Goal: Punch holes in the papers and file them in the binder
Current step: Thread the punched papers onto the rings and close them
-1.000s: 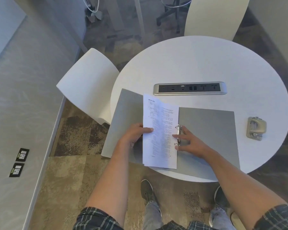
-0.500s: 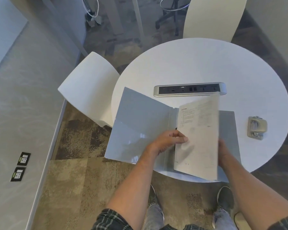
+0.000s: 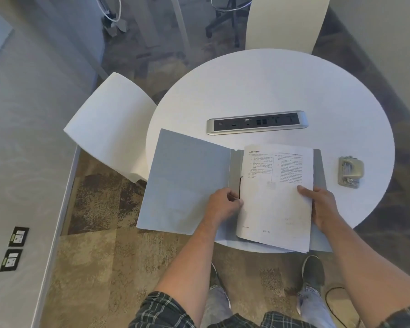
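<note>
Round white table (image 3: 282, 91), 2 white chairs (image 3: 109, 124), patchy carpet (image 3: 100, 256).

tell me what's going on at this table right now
A person stands at a round white table with a grey binder lying open on it. A stack of printed papers lies on the binder's right half. The left hand is curled at the papers' inner edge by the spine, and the right hand holds their outer edge. A hole punch sits untouched to the right, and a power strip is set into the table behind.
</note>
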Tool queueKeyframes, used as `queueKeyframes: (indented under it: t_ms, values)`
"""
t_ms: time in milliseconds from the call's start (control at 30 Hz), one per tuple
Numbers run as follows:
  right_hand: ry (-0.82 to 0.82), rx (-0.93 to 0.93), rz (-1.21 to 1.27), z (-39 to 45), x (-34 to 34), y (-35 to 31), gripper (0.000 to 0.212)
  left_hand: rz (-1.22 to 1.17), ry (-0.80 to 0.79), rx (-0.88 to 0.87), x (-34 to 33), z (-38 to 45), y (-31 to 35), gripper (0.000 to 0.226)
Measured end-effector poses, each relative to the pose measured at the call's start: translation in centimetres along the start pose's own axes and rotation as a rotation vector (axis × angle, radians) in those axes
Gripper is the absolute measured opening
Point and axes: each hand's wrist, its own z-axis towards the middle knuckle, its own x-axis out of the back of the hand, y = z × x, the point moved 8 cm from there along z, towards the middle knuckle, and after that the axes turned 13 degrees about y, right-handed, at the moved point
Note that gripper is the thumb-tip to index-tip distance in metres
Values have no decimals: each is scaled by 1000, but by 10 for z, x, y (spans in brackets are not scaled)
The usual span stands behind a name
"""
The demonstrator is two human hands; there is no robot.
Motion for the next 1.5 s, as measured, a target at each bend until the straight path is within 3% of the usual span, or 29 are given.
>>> queueKeyframes:
  t_ms: [200,367,467,533,567,667,767,833,1167,1333,1500]
  values:
    - [174,216,-381,10,22,-14,25,23,42,105,-9,4,-9,22]
    - [277,226,-580,17,26,-10,41,35,31,160,-13,4,-6,23]
    - [496,263,-787,2,28,-19,55,49,10,169,-16,3,-3,24]
    - [592,437,-933,-10,16,-31,61,57,8,161,-17,3,-1,25]
    - [549,554,-940,-14,3,-35,59,58,4,160,-17,3,0,25]
    - [163,843,-872,-24,-46,-25,50,63,-15,163,-19,3,0,25]
    - [-163,1023,-1099,-37,-85,-9,55,24,36,167,-13,4,1,26]
    - [-278,1051,-1257,-39,-99,1,61,-3,98,176,-6,3,2,26]
    - [-340,1109,-1655,-38,-110,14,70,99,183,198,-5,-2,22,28]
    - [-399,1147,-1704,-38,-117,14,70,159,177,204,-11,-1,32,26]
    - [-484,1023,-1685,-23,-103,20,86,205,161,231,-13,-1,36,18]
